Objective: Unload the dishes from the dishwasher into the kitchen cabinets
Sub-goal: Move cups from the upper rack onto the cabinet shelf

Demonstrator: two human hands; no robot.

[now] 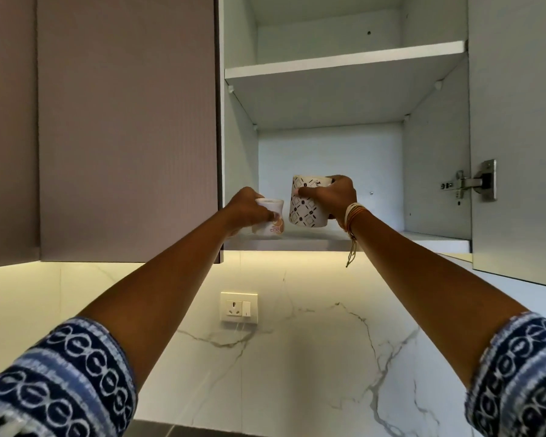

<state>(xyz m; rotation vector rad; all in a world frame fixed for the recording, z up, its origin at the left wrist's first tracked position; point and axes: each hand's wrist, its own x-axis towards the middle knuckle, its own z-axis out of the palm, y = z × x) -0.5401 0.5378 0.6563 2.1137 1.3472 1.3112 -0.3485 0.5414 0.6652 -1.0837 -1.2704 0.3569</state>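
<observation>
Cabinet: white open wall cabinet [328, 146], two shelves up top, door swung out to the right w/ steel hinge [473, 184]. Closed taupe door [123, 121] to its left.
Wall: white marble-look backsplash [312, 342] below, lit by under-cab strip; cream socket plate [238, 307] on it.
Bottom shelf: white floor of the cabinet [435, 240], front edge just under both mugs. Nothing else seen on it.
Arms: both reach up and fwd, blue patterned sleeves at the elbows; thread bands on the right wrist [352, 216].
Right hand [336, 197]: fingers wrapped round tall white mug w/ dark diamond pattern [306, 203], upright, held clear above the shelf, a bit deeper in.
Left hand [246, 209]: clamped on small white waisted cup w/ orange print [270, 220], upright, at the shelf's front-left corner; can't tell if its base touches yet.
Spacing: hands apart, the two mugs just beside each other, not touching.
Key relation: shelf lies straight below and beyond both hands; both mugs' long axes vertical, so my read is a short push in, then lower. Left cup is nearer to landing; right needs more drop.
Risk: mugs knocking together if set down at once.
</observation>
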